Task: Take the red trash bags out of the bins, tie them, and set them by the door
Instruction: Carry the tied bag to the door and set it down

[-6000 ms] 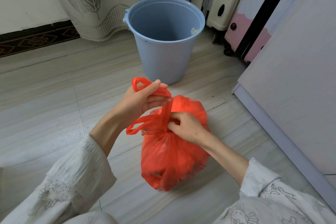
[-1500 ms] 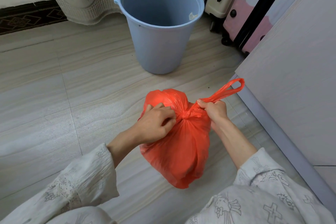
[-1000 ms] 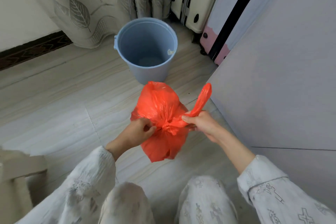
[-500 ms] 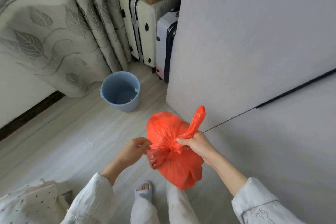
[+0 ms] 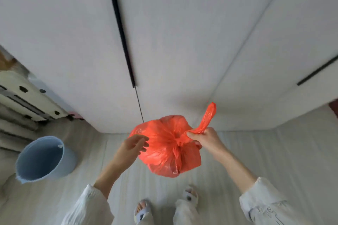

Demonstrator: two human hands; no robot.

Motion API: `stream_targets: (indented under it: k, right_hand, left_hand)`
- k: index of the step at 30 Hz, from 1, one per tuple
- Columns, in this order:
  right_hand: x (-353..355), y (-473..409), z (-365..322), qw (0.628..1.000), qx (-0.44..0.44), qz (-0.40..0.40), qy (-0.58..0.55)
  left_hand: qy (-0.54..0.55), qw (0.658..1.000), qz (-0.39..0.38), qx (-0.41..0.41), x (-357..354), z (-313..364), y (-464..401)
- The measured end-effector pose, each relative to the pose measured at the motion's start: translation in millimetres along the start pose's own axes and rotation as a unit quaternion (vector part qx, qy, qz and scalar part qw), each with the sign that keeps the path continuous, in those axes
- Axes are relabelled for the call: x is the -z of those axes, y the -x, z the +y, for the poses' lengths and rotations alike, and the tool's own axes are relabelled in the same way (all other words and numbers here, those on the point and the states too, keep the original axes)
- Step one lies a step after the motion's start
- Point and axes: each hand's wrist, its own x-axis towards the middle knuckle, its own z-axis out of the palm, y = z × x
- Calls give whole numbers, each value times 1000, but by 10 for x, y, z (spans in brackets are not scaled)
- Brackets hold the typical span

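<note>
Right hand (image 5: 204,139): pinches handle (image 5: 206,118) of tied bag (image 5: 168,148), bag off floor | Left hand (image 5: 131,149): fingers relaxed, beside bag | Bin (image 5: 43,159): on floor, left

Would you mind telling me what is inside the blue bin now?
The blue bin shows only its bare inner wall, no red liner. Its bottom is out of sight, so any leftovers there cannot be ruled out.
</note>
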Motion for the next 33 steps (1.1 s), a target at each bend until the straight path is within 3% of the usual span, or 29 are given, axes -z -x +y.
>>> stream_targets:
  k: [7, 12, 16, 21, 26, 33]
  right_hand:
    - [1760, 711, 746, 981, -17, 150, -121]
    - [3072, 1183, 1368, 965, -24, 229, -124]
    - [4081, 1521, 1748, 933, -50, 326, -145]
    - [5227, 1697, 2143, 886, -70, 404, -215]
    - [6303, 1584, 2520, 861, -93, 425, -262]
    - [7836, 1030, 2814, 877, -123, 380, -268]
  left_hand:
    - [-65, 988, -125, -55, -1759, 836, -81]
    - [-94, 968, -212, -93, -3379, 1331, 50]
    - [-106, 945, -292, -106, -4442, 1672, 199]
    - [-137, 925, -330, -130, -5506, 2097, 63]
    - [-143, 917, -347, -135, -6652, 2452, -231]
    - [-134, 920, -353, -110, -8373, 3034, -771]
